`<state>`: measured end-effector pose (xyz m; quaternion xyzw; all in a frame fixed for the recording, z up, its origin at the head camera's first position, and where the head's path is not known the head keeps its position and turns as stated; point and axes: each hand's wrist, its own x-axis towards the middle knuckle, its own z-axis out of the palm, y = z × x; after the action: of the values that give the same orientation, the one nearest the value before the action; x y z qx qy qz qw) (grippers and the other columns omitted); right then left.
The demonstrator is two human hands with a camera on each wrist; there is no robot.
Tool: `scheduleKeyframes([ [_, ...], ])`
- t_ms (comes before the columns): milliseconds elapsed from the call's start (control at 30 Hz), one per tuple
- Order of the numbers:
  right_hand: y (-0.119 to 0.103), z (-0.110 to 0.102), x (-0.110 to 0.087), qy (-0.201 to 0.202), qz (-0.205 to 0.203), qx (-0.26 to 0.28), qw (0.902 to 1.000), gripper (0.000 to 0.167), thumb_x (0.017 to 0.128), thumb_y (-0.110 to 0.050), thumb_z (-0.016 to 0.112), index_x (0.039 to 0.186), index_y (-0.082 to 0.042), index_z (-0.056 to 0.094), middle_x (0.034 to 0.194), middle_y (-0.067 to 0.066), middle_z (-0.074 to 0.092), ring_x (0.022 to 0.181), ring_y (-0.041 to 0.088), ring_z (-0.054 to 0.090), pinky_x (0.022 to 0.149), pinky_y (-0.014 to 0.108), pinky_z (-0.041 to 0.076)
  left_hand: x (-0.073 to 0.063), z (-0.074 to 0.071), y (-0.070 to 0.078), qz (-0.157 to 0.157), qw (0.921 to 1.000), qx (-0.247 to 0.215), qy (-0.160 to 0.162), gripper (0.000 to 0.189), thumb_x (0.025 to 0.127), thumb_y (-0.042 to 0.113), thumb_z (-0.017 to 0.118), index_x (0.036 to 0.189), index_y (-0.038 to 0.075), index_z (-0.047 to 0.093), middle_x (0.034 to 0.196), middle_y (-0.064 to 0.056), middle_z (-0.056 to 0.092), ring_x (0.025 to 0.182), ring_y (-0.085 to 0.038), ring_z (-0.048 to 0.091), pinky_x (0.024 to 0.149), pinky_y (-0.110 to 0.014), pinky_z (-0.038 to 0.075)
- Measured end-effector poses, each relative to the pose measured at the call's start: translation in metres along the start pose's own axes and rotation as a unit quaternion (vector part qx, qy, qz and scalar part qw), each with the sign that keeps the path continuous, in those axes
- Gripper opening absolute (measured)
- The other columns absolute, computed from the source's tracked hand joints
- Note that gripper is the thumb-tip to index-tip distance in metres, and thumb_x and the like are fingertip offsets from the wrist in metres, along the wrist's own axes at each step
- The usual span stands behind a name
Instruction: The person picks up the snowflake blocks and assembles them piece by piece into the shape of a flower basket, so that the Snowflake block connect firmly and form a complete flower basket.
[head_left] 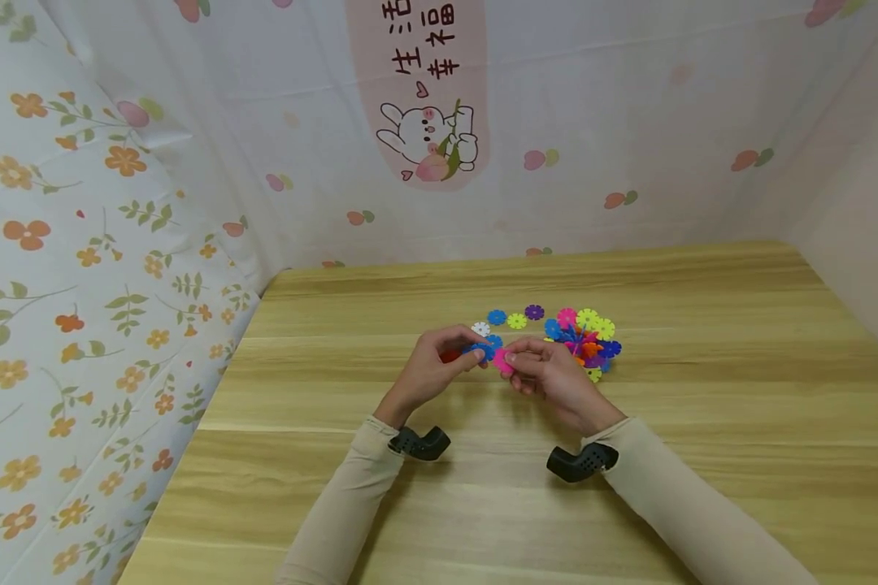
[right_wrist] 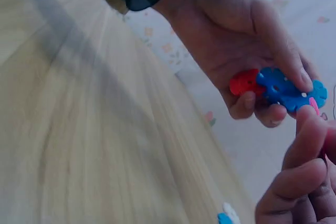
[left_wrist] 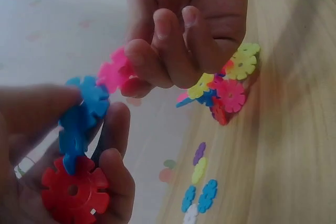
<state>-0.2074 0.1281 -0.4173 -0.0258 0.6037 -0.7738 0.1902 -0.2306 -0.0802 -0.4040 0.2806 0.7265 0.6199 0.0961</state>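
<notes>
My left hand (head_left: 436,362) holds a short chain of notched flower-shaped plastic discs between thumb and fingers. A red disc (left_wrist: 75,190) sits at the palm end of that chain, joined to blue discs (left_wrist: 90,96). Between the thumb and fingertips of my right hand (head_left: 549,375) is a pink disc (left_wrist: 115,70), its edge meeting the outermost blue disc in the left wrist view. Whether their slots interlock, I cannot tell. Fingers cover parts of the pink disc and of the chain.
A heap of mixed-colour discs (head_left: 585,345) lies just beyond my right hand on the wooden table (head_left: 439,512). Behind my hands lie a white disc (head_left: 480,328), a blue disc (head_left: 497,317), a yellow disc (head_left: 516,321) and a purple disc (head_left: 534,312). Patterned cloth (head_left: 593,122) hangs behind.
</notes>
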Motion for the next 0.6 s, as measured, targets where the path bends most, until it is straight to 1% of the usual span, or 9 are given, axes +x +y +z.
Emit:
scheduleKeyframes([
  [67, 0.001, 0.002, -0.001, 0.011, 0.002, 0.004, 0.9999, 0.020, 0.093, -0.013, 0.058, 0.105, 0.003, 0.055, 0.074, 0.004, 0.061, 0.058, 0.011, 0.051, 0.055, 0.022, 0.045, -0.001, 0.001, -0.003, -0.004, 0.9999, -0.010, -0.001, 0.013, 0.092, 0.010, 0.059, 0.103, 0.004, 0.064, 0.092, -0.017, 0.063, 0.085, -0.027, 0.063, 0.076, -0.053, 0.048],
  [167, 0.002, 0.005, -0.003, 0.023, 0.007, 0.023, 0.9994, 0.018, 0.094, -0.012, 0.055, 0.105, 0.002, 0.054, 0.074, 0.002, 0.060, 0.059, 0.011, 0.051, 0.055, 0.021, 0.044, -0.002, 0.004, -0.006, -0.003, 0.9997, -0.022, 0.008, 0.012, 0.092, 0.012, 0.060, 0.100, 0.005, 0.064, 0.092, -0.015, 0.063, 0.083, -0.024, 0.064, 0.077, -0.055, 0.047],
  [300, 0.002, 0.010, -0.005, 0.039, 0.015, 0.052, 0.9978, 0.014, 0.095, -0.010, 0.054, 0.103, 0.001, 0.054, 0.073, 0.002, 0.058, 0.060, 0.011, 0.051, 0.055, 0.020, 0.043, -0.005, 0.013, 0.005, -0.007, 0.9990, -0.040, 0.017, 0.010, 0.092, 0.004, 0.057, 0.097, -0.002, 0.063, 0.091, -0.019, 0.062, 0.080, -0.035, 0.063, 0.077, -0.057, 0.047],
  [400, 0.002, 0.013, -0.006, 0.045, 0.018, 0.064, 0.9968, 0.010, 0.094, -0.007, 0.053, 0.101, 0.000, 0.054, 0.074, 0.002, 0.058, 0.060, 0.010, 0.051, 0.056, 0.020, 0.043, -0.006, 0.015, 0.009, -0.011, 0.9983, -0.055, 0.016, 0.010, 0.092, -0.001, 0.055, 0.096, -0.008, 0.062, 0.091, -0.026, 0.059, 0.077, -0.043, 0.061, 0.075, -0.059, 0.045],
  [500, 0.003, 0.017, -0.007, 0.046, 0.014, 0.073, 0.9962, 0.008, 0.094, -0.005, 0.053, 0.099, 0.000, 0.053, 0.075, 0.002, 0.058, 0.060, 0.010, 0.052, 0.056, 0.020, 0.043, -0.005, 0.013, 0.001, -0.009, 0.9985, -0.046, 0.029, 0.010, 0.091, 0.001, 0.057, 0.094, -0.004, 0.064, 0.087, -0.022, 0.061, 0.074, -0.037, 0.063, 0.071, -0.053, 0.047],
  [600, 0.005, 0.021, -0.006, 0.049, 0.016, 0.090, 0.9947, 0.007, 0.094, -0.004, 0.053, 0.099, 0.001, 0.052, 0.075, 0.003, 0.059, 0.061, 0.010, 0.052, 0.056, 0.019, 0.043, -0.005, 0.012, -0.006, -0.013, 0.9987, -0.032, 0.038, 0.010, 0.091, 0.006, 0.059, 0.094, 0.001, 0.066, 0.086, -0.014, 0.063, 0.072, -0.029, 0.064, 0.068, -0.046, 0.048],
])
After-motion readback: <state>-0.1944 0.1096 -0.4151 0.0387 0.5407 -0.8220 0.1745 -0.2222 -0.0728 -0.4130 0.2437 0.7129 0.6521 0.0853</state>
